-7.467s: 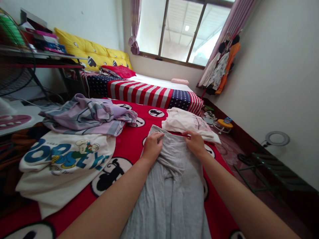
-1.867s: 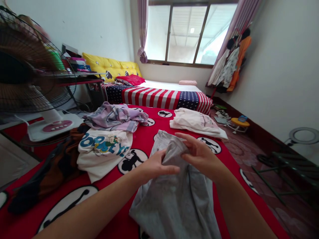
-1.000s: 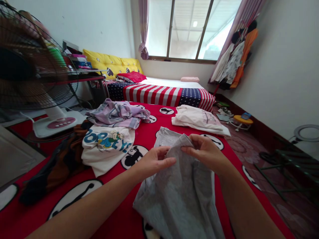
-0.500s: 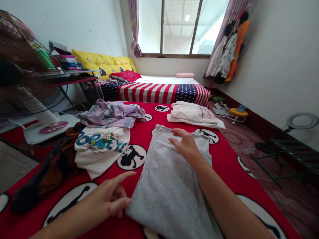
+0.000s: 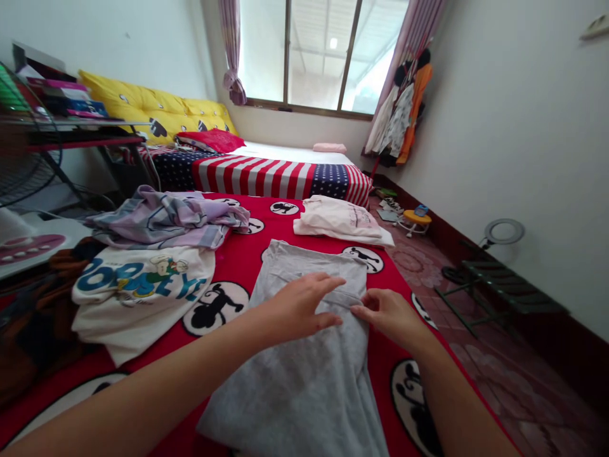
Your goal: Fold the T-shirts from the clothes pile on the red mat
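Two hands: I am spreading the left hand (image 5: 295,309), thumb and fingers apart, over the grey garment (image 5: 290,393), contact being unclear to me; with the right hand (image 5: 394,318) I am pinching its right edge. Red spread (image 5: 238,261): lying beneath the grey garment. Bed (image 5: 257,176): standing beyond the garment, wearing stars and stripes. Grey garment: lying flat, creasing lightly. Lettered white shirt (image 5: 143,298): lying to the garment's left. Plaid cloth (image 5: 174,219): bunching beyond the garment, leftward. Pale folded top (image 5: 337,221): resting beyond the garment, rightward.
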A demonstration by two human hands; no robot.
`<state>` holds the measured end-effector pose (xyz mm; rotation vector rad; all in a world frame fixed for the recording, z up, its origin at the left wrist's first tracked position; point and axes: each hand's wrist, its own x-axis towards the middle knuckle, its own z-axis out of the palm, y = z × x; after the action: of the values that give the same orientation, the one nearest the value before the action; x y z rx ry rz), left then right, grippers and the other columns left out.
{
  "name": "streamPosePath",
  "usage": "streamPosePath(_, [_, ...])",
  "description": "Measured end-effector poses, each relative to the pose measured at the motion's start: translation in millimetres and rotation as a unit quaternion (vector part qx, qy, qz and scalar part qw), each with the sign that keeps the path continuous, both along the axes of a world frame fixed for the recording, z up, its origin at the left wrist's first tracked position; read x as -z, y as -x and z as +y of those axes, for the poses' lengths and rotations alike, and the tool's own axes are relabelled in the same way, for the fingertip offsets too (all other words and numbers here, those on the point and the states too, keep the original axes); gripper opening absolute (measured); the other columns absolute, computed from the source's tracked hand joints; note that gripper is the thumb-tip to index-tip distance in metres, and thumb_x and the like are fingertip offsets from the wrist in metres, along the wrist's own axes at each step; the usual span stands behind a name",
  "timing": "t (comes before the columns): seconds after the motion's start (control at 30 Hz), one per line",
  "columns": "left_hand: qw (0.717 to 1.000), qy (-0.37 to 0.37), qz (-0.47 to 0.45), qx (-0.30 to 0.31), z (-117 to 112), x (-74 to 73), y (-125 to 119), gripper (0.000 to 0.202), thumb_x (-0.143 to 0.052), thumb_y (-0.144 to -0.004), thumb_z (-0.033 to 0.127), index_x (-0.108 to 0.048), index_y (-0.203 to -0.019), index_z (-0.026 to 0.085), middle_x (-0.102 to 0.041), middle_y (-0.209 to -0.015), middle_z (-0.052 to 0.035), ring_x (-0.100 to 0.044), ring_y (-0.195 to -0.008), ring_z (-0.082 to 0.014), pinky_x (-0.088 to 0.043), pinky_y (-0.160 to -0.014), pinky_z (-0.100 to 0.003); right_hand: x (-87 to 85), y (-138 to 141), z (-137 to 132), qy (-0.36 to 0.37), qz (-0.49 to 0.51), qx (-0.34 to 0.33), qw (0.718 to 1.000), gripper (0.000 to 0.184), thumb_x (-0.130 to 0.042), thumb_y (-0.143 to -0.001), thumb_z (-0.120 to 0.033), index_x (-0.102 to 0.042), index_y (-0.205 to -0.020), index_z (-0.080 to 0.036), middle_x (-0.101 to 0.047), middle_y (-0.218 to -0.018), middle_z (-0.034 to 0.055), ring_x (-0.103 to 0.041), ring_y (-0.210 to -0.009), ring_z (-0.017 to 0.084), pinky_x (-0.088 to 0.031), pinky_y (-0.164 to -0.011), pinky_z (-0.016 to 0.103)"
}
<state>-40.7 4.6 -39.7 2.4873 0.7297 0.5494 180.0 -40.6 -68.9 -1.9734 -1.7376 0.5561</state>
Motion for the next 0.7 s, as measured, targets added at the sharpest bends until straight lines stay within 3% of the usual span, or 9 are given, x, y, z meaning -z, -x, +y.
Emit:
streamPosePath(0.07, [0.999, -0.001, -0.014, 0.035, 15.2, 8.7, -21.8, 0.088, -0.080, -0.067, 0.040, -0.041, -0.142, 0.017, -0.047, -0.141, -0.0184, -0.044, -0.130, -0.0322, -0.037, -0.106, -0.044, 3.4, 11.7, -1.6, -0.056, 0.084, -0.024, 0.995, 0.019, -0.066, -0.073, -0.037, -0.062, -0.071, -0.018, -0.063, -0.064, 0.0011, -0.056, -0.056, 0.014, -0.039, -0.051, 0.024])
streamPosePath(0.13, [0.997, 0.034, -0.029, 0.057, 24.6, 13.9, -30.4, 0.099, -0.085, -0.060, 0.041, -0.038, -0.144, 0.017, -0.054, -0.134, -0.0182, -0.052, -0.122, -0.0322, -0.041, -0.102, -0.043, -0.5, 21.5, -4.0, -0.094, 0.201, -0.076, 0.972, 0.016, -0.064, -0.076, -0.032, -0.064, -0.083, -0.018, -0.067, -0.078, 0.0027, -0.060, -0.064, 0.015, -0.045, -0.057, 0.025])
streamPosePath(0.2, [0.993, 0.098, -0.028, 0.051, 27.9, 14.9, -25.7, 0.092, -0.083, -0.063, 0.036, -0.040, -0.142, 0.018, -0.068, -0.110, -0.0120, -0.064, -0.097, -0.0263, -0.049, -0.088, -0.038, -6.9, 25.0, -6.6, -0.120, 0.302, -0.117, 0.938, 0.022, -0.062, -0.078, -0.029, -0.063, -0.097, -0.018, -0.068, -0.097, 0.0048, -0.064, -0.075, 0.016, -0.050, -0.067, 0.027])
streamPosePath(0.27, [0.987, 0.152, -0.018, 0.040, 27.5, 13.0, -11.2, 0.076, -0.078, -0.069, 0.030, -0.047, -0.138, 0.019, -0.070, -0.085, -0.0036, -0.065, -0.075, -0.0185, -0.050, -0.076, -0.032, -10.6, 21.4, -8.2, -0.140, 0.346, -0.103, 0.922, 0.025, -0.062, -0.079, -0.030, -0.062, -0.102, -0.019, -0.068, -0.102, 0.0057, -0.065, -0.078, 0.016, -0.051, -0.071, 0.029])
streamPosePath(0.3, [0.985, 0.167, -0.016, 0.036, 27.1, 11.6, -2.4, 0.069, -0.076, -0.071, 0.029, -0.051, -0.135, 0.019, -0.068, -0.079, -0.0015, -0.063, -0.071, -0.0164, -0.049, -0.074, -0.030, -10.5, 18.0, -8.7, -0.144, 0.345, -0.081, 0.924, 0.024, -0.063, -0.079, -0.031, -0.062, -0.100, -0.018, -0.068, -0.098, 0.0055, -0.065, -0.075, 0.016, -0.051, -0.069, 0.029])
streamPosePath(0.37, [0.985, 0.172, -0.013, 0.030, 26.9, 9.2, 14.1, 0.059, -0.074, -0.072, 0.030, -0.057, -0.128, 0.021, -0.068, -0.086, -0.0027, -0.062, -0.078, -0.0161, -0.049, -0.074, -0.028, -7.1, 11.6, -9.8, -0.123, 0.322, -0.049, 0.938, 0.023, -0.064, -0.078, -0.033, -0.063, -0.094, -0.017, -0.068, -0.086, 0.0039, -0.063, -0.066, 0.014, -0.050, -0.063, 0.028])
streamPosePath(0.5, [0.984, 0.165, 0.059, 0.020, 28.9, 7.4, 30.1, 0.062, -0.076, -0.070, 0.040, -0.058, -0.127, 0.023, -0.065, -0.107, -0.0064, -0.060, -0.092, -0.0194, -0.048, -0.075, -0.027, 2.7, 13.9, -15.0, -0.019, 0.224, -0.083, 0.971, 0.017, -0.064, -0.078, -0.033, -0.068, -0.084, -0.017, -0.064, -0.072, 0.0008, -0.058, -0.059, 0.013, -0.042, -0.053, 0.024])
streamPosePath(0.6, [0.982, 0.144, 0.125, -0.005, 29.6, 7.0, 30.3, 0.067, -0.076, -0.067, 0.046, -0.058, -0.126, 0.020, -0.065, -0.095, -0.0041, -0.060, -0.084, -0.0189, -0.046, -0.074, -0.029, 5.0, 25.6, -20.1, 0.002, 0.152, -0.102, 0.983, 0.016, -0.065, -0.077, -0.031, -0.071, -0.085, -0.020, -0.065, -0.072, 0.0006, -0.057, -0.064, 0.013, -0.039, -0.055, 0.023])
streamPosePath(0.7, [0.975, 0.116, 0.187, -0.020, 29.5, 6.4, 30.6, 0.056, -0.078, -0.062, 0.048, -0.064, -0.108, 0.019, -0.062, -0.082, -0.0006, -0.057, -0.073, -0.0173, -0.042, -0.063, -0.026, 4.5, 34.9, -23.3, 0.011, 0.126, -0.108, 0.986, 0.022, -0.071, -0.072, -0.033, -0.071, -0.091, -0.021, -0.065, -0.075, -0.0003, -0.057, -0.067, 0.013, -0.038, -0.057, 0.023])
